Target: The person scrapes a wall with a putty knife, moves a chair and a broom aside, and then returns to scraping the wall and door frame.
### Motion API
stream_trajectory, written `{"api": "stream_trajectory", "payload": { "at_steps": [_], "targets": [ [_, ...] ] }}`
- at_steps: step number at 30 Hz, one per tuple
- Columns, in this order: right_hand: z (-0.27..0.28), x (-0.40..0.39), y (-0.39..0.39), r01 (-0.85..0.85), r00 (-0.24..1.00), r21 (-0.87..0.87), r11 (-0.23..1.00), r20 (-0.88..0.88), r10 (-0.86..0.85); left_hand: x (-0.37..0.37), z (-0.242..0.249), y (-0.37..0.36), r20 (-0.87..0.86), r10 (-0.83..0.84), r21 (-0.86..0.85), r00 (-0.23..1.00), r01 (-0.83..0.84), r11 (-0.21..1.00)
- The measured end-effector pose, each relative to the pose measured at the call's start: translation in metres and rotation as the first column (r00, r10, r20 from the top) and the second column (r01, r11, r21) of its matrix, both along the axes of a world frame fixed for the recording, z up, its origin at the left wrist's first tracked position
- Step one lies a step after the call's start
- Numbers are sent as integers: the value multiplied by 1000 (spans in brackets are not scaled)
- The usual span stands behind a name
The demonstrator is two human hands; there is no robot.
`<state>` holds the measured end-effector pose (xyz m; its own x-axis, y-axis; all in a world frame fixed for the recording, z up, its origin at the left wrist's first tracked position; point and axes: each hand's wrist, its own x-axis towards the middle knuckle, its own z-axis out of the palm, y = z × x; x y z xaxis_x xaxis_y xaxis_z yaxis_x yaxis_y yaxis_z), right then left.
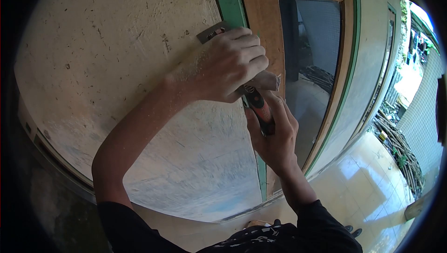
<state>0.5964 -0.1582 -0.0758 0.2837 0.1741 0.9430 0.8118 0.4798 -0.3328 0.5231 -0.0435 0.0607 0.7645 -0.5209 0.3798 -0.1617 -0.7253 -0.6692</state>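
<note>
My left hand (228, 62) is closed, its fingers curled over a flat grey piece, and pale dust coats the knuckles and wrist. One dark corner of the flat grey piece (207, 34) sticks out beyond my hand against the wall; a grey end also shows at the lower right. Just below, my right hand (279, 136) wraps round the orange-and-black handle of a scraper (260, 108). The scraper's head runs up beneath my left hand, so whether the grey piece is its blade is hidden. Both hands are at the edge of the pale, scuffed wall (139, 62), beside the green door frame (230, 4).
A wooden door (263, 20) with a glass pane (316, 43) stands right of my hands. Shiny floor tiles (354, 183) run along the wall's foot. Bundled sticks (396, 146) and a mesh screen (423, 113) are at the far right.
</note>
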Motion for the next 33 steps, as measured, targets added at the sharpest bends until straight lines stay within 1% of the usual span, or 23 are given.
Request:
{"api": "stream_trajectory", "payload": {
  "at_steps": [1,2,4,5,7,9,10,11,13,17,19,20,21,23,24,25,27,28,29,30,31,32,33],
  "targets": [
    [-5,2,1,-26,999,-20,999,-21,25,3,-9,0,169,-149,43,974,144,989],
    [-11,2,1,-53,998,-42,998,-40,51,1,-21,2,169,-148,42,975,143,989],
    [-30,0,-5,-82,996,-73,994,-50,78,-2,-40,-1,50,-37,36,998,35,999],
    [-38,-2,-8,-109,993,-104,989,-61,103,-6,-43,-1,53,-31,38,998,29,999],
    [-40,-7,-11,-131,990,-123,984,-73,123,-15,-44,-2,-151,99,75,983,-89,993],
    [-24,-10,-10,-184,970,-128,974,-182,160,-12,-25,5,-156,103,77,982,-92,993],
    [-10,-10,-7,-210,964,-140,968,-193,182,-10,-15,7,-153,104,78,983,-93,993],
    [-10,-11,-9,-211,964,-139,967,-194,183,-8,-15,7,-154,105,79,983,-94,992],
    [-1,-14,-8,-235,958,-76,969,-189,218,-8,-5,6,-149,32,-18,988,-35,999],
    [-17,-21,-6,-335,919,-52,941,-238,314,-13,-17,8,-162,63,-20,985,-67,998],
    [-32,-21,-11,-425,858,-51,904,-340,384,-15,-33,7,-156,63,-59,986,-73,996],
    [-42,-25,-19,-576,724,-63,815,-503,472,-16,-43,4,-165,66,-74,984,-79,994],
    [-49,-30,-26,-579,717,-70,812,-518,466,-17,-53,1,-179,56,-101,982,-75,992],
    [-58,-38,-40,-802,321,137,582,-723,612,-25,-73,-3,-190,42,-131,981,-68,989],
    [-63,-39,-46,-863,158,192,467,-776,610,-29,-87,-3,-229,43,-161,972,-81,984],
    [-72,-39,-48,-863,158,188,470,-781,604,-34,-98,-6,-267,42,-187,963,-95,978],
    [-92,-40,-49,-924,-5,227,308,-812,584,-42,-117,-9,-295,23,-234,955,-96,968],
    [-90,-49,-52,-906,86,148,396,-852,516,-44,-126,-7,-301,6,-249,953,-84,965],
    [-95,-51,-53,-904,91,147,401,-851,517,-44,-132,-3,-305,-12,-262,952,-71,962],
    [-100,-52,-53,-934,72,97,343,-891,449,-46,-132,-3,-321,13,-217,947,-87,972],
    [-103,-53,-53,-959,61,52,279,-923,379,-46,-132,-4,-319,7,-216,948,-80,973],
    [-102,-58,-52,-935,96,54,351,-913,396,-46,-132,-4,-330,17,-213,944,-92,973],
    [-102,-59,-52,-934,95,56,352,-913,397,-47,-131,-4,-342,29,-211,939,-107,972]
  ]
}}
